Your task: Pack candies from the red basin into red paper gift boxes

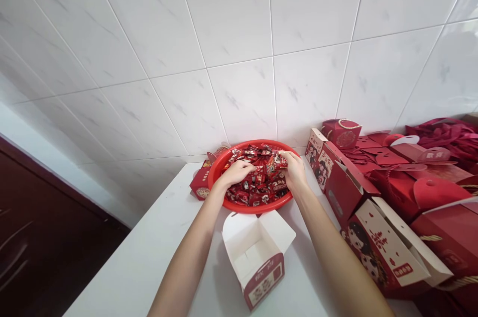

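Note:
A red plastic basket (257, 209) full of red wrapped candies (257, 197) stands against the wall, and both my hands reach into it. My left hand (238, 173) is closed at the basket's left side, its fingertips pinching a wrapped candy (259, 173). On the right side, my right hand (295, 170) has its thumb and fingers closed on another wrapped candy (277, 162). Between my forearms sits an open gift box (266, 279), red and white, with its flaps spread and its white inside bare.
Many red gift boxes (388, 247), some with rope handles, crowd the right side. Another small red box (200, 181) stands left of the basket. Dark red ribbon-like material (444, 140) lies at the far right. A white tiled wall (239, 93) borders the white table (149, 257) behind.

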A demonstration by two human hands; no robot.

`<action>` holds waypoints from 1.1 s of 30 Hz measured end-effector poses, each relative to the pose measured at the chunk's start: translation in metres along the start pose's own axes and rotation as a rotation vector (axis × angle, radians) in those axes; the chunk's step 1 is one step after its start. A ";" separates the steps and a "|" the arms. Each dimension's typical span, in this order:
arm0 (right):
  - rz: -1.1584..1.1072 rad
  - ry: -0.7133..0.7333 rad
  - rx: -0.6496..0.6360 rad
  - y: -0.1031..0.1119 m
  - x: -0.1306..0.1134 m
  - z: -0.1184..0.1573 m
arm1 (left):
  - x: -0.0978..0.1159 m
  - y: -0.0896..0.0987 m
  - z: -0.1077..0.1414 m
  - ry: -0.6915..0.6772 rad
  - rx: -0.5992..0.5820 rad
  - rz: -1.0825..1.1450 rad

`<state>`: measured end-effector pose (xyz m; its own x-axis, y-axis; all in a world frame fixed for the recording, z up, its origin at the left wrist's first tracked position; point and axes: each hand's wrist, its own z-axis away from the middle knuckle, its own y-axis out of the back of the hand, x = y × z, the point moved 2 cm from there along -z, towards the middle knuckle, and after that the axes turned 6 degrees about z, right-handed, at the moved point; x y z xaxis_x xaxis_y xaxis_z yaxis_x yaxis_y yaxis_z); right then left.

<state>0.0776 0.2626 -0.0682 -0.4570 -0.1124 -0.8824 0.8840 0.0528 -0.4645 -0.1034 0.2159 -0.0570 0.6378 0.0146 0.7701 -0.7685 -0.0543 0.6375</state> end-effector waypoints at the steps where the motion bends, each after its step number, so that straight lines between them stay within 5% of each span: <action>1: 0.008 -0.005 -0.025 0.000 0.000 0.001 | 0.001 0.000 0.008 -0.007 0.019 0.043; 6: 0.056 -0.041 -0.124 -0.005 -0.005 0.009 | 0.013 -0.003 0.038 -0.091 0.080 0.187; 13: 0.196 -0.037 -0.324 -0.015 -0.009 0.024 | 0.014 -0.001 0.051 -0.111 0.179 0.284; 16: 0.310 0.072 -0.432 -0.018 -0.018 0.031 | 0.023 0.006 0.066 -0.092 0.015 0.324; 19: 0.405 0.196 -0.594 -0.020 -0.034 0.043 | 0.041 0.014 0.090 -0.080 -0.350 0.227; 21: 0.458 0.215 -0.701 -0.021 -0.047 0.055 | 0.052 0.021 0.106 -0.091 -0.459 0.140; 26: 0.647 0.211 -1.018 -0.024 -0.071 0.090 | 0.056 0.034 0.126 -0.006 -0.284 -0.099; 29: 0.796 0.242 -1.243 -0.028 -0.074 0.109 | 0.052 0.036 0.131 0.032 -0.300 -0.112; 33: 0.896 0.353 -1.323 -0.033 -0.070 0.121 | 0.053 0.040 0.136 0.007 -0.311 -0.115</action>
<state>0.0928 0.1484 0.0184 -0.0378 0.6297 -0.7759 0.2533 0.7571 0.6022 -0.0937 0.0788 0.0062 0.7217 0.0099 0.6922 -0.6710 0.2558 0.6959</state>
